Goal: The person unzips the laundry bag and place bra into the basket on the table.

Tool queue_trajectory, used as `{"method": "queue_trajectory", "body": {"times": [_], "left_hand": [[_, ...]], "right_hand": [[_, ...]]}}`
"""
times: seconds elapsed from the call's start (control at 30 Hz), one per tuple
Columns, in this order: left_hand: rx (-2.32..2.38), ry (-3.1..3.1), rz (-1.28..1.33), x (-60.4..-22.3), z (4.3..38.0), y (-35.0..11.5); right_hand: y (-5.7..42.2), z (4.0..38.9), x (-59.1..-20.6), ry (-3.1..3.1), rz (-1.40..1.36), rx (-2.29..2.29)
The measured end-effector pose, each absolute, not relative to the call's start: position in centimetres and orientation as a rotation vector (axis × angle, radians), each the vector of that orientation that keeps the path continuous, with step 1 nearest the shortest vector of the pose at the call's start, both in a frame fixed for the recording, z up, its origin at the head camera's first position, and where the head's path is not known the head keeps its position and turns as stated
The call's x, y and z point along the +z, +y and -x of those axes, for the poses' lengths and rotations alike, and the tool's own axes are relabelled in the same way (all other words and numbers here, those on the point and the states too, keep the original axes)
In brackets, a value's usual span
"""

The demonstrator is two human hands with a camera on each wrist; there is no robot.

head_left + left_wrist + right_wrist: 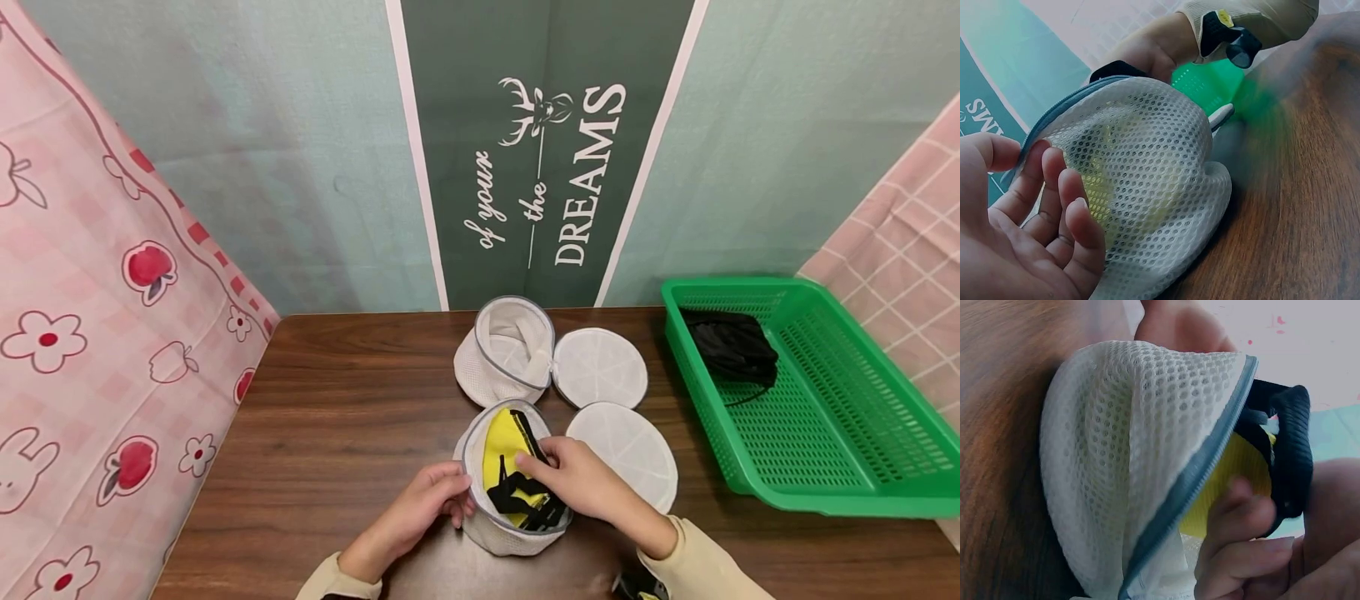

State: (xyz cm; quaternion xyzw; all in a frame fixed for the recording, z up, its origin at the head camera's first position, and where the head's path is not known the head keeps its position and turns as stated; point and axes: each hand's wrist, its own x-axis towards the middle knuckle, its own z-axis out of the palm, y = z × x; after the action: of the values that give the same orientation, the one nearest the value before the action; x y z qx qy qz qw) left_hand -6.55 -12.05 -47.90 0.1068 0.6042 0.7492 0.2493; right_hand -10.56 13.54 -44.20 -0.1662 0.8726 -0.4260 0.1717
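A round white mesh laundry bag [506, 540] with a grey zippered rim stands on the brown table, its round lid [637, 454] folded out to the right. Inside its mouth sits a yellow cloth item with black straps [498, 446], and the yellow shows through the mesh in the left wrist view. My left hand [423, 508] pinches the rim on the left side between thumb and forefinger, other fingers curled beside the mesh [1147, 144]. On the right, my right hand [577, 479] reaches over the rim and holds the yellow cloth item [1235, 469] by its black strap part.
Behind stands a second mesh bag [472, 375], its mouth open and its round lid [600, 367] lying to the right. A green plastic basket [697, 408] at the right holds a black cloth item [727, 346]. Curtains hang along the back and sides.
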Motion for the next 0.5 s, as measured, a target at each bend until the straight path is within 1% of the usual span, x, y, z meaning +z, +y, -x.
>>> {"method": "queue_trajectory", "body": {"times": [0.37, 0.5], "left_hand": [[2.053, 1.642, -0.264, -48.0, 6.6, -11.9], [2.049, 1.648, -0.261, -48.0, 6.6, -11.9]], "right_hand": [[14.1, 9.5, -44.1, 2.501, 0.571, -0.984], [14.3, 9.5, -44.2, 2.463, 0.581, -1.003]]}}
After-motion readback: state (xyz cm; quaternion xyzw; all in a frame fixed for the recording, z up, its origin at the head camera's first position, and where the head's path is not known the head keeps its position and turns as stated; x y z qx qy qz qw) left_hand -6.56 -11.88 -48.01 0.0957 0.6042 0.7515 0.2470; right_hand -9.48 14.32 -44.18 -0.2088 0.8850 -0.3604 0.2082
